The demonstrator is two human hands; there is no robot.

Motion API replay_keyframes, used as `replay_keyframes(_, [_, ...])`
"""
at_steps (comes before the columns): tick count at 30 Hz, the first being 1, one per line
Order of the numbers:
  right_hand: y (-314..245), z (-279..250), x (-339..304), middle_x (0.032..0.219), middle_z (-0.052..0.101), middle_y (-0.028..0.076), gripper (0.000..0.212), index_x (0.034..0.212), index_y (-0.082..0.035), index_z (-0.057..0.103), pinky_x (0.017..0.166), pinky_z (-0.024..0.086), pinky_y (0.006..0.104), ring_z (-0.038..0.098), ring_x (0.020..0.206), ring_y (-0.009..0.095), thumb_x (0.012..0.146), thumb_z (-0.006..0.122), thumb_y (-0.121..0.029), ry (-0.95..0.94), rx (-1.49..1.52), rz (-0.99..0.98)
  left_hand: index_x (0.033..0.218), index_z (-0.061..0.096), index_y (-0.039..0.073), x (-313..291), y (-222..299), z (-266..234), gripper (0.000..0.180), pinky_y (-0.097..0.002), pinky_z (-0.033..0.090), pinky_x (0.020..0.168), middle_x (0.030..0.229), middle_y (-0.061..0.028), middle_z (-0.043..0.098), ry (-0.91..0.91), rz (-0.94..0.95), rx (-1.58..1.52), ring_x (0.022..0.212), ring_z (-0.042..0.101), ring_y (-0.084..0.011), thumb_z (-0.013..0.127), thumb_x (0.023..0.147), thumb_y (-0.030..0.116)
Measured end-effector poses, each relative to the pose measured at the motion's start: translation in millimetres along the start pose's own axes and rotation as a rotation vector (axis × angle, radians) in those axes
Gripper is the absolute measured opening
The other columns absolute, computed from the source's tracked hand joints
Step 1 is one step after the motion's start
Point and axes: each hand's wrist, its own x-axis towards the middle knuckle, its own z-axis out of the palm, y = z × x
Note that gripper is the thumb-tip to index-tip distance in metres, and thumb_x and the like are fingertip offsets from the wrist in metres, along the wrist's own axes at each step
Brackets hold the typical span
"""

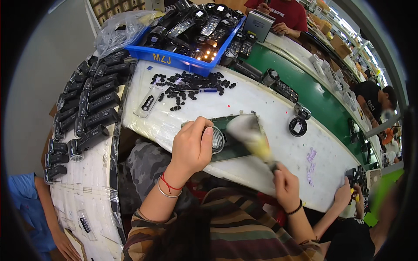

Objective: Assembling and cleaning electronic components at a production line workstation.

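Note:
My left hand (193,145) is closed around a round part with a ribbed, clear or silvery grille (216,140), whose other side the fingers hide. My right hand (287,189) grips the dark handle end of what looks like a brush (261,150). Its yellowish middle and wide pale-and-dark head are smeared by motion. That head is close to the right of the round part. Both are over a dark green board (237,150) at the near edge of the white table (270,117).
Small black parts (191,87) are heaped beyond my hands, beside a clear tray (149,102). A blue bin (174,63) full of black devices stands behind. Black handheld fans (102,102) line the left bench. A green conveyor belt (313,95) runs at right. Co-workers' hands (344,193) are nearby.

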Motion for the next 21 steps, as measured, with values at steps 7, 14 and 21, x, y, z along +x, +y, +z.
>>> replay_keyframes(7, [1, -2, 1, 0.067, 0.061, 0.017, 0.024, 0.112, 0.002, 0.064, 0.056, 0.046, 0.0313, 0.059, 0.056, 0.025, 0.092, 0.059, -0.010, 0.032, -0.031, -0.060, 0.090, 0.057, 0.001, -1, 2, 1, 0.013, -0.0401, 0.046, 0.063, 0.073, -0.0146, 0.060, -0.012, -0.025, 0.024, 0.068, 0.057, -0.0337, 0.049, 0.092, 0.012])
replay_keyframes(14, [11, -6, -10, 0.065, 0.058, 0.014, 0.024, 0.110, 0.003, 0.065, 0.054, 0.043, 0.0289, 0.053, 0.053, 0.018, 0.092, 0.059, -0.011, 0.028, 0.002, -0.036, 0.090, 0.057, 0.001, 1, -1, 1, 0.014, -0.0398, 0.046, 0.062, 0.072, -0.0152, 0.060, -0.042, -0.060, 0.014, 0.067, 0.057, -0.0335, 0.050, 0.092, 0.012])
replay_keyframes(21, [23, -5, 34, 0.084, 0.068, 0.020, 0.024, 0.111, 0.001, 0.065, 0.061, 0.050, 0.0317, 0.065, 0.065, 0.027, 0.089, 0.062, -0.008, 0.262, -0.104, -0.209, 0.088, 0.060, 0.001, 2, -9, 5, 0.012, -0.0349, 0.044, 0.058, 0.067, -0.0128, 0.058, 0.020, -0.062, -0.033, 0.060, 0.056, -0.0281, 0.055, 0.089, 0.013])
